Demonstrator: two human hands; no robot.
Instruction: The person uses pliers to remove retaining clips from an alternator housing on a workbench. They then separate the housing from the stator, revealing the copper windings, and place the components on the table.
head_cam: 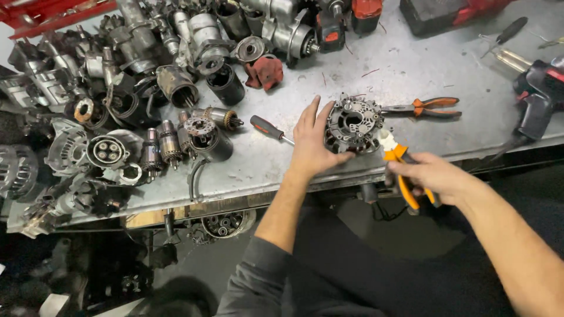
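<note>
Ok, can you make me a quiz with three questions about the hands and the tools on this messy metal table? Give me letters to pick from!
1. Where is the round metal part that the left hand steadies?
A. near the front edge of the table
B. on the floor
C. on top of the red box

2. What colour are the handles of the pliers in the right hand?
A. blue
B. green
C. orange

3. How does the second pair of pliers lie?
A. held in a hand
B. flat on the table, untouched
C. hanging off a hook

Answers: 1 A, the part sits by the near edge under the left hand's fingers. 2 C, the grips show orange around the fist. 3 B, they rest on the table behind the part with no hand on them.
</note>
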